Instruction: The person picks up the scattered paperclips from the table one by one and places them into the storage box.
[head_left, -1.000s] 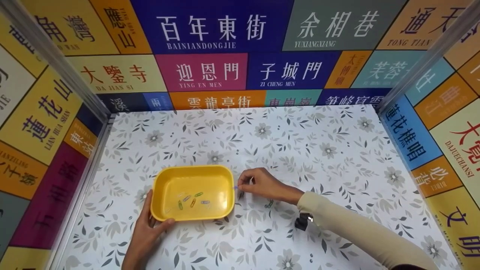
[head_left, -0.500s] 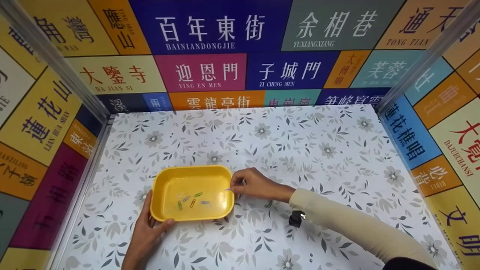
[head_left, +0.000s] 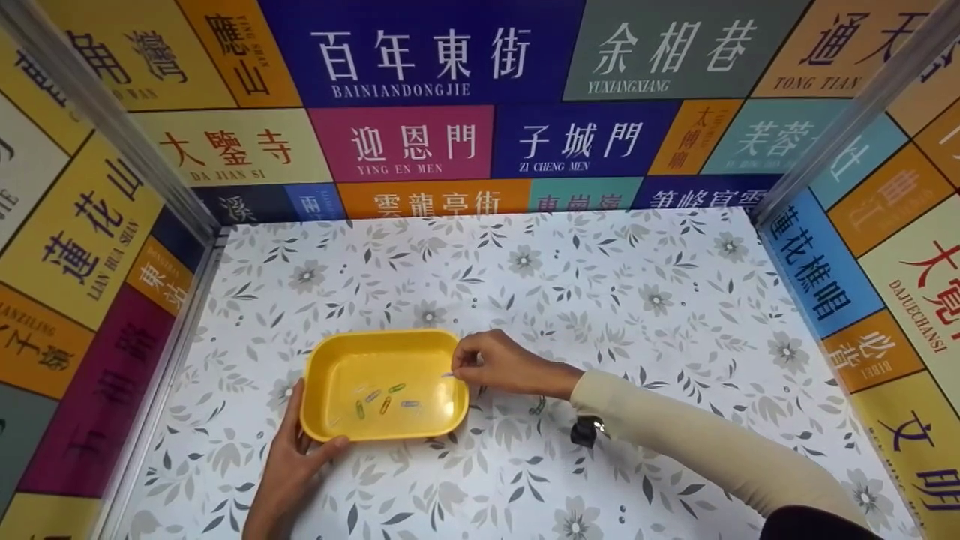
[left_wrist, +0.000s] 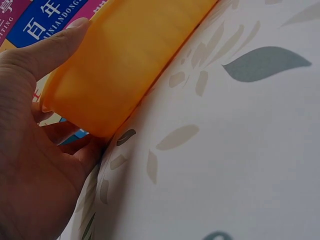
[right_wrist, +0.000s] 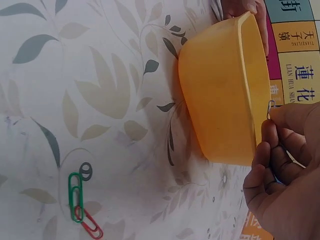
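Observation:
A yellow plastic tray (head_left: 397, 360) stands on the table, with several coloured paper clips lying on its floor, among them an orange paper clip (head_left: 385, 406). My left hand (head_left: 296, 457) grips the tray's near left corner, thumb over the rim and fingers along the outer side (left_wrist: 50, 145). Between thumb and forefinger, my right hand (head_left: 502, 367) pinches a purplish paper clip (head_left: 448, 374) just over the tray's right rim. In the right wrist view that paper clip (right_wrist: 270, 107) pokes out from the fingertips.
A green paper clip (right_wrist: 75, 197) and a red paper clip (right_wrist: 90, 223) lie overlapping on the floral tabletop (head_left: 600, 300), right of the tray. Panels with printed Chinese signs (head_left: 420, 142) wall in the back and sides.
My right hand has moved left with the pinched paper clip, from outside the tray's right side to over its rim. The left hand and the tray have stayed in place.

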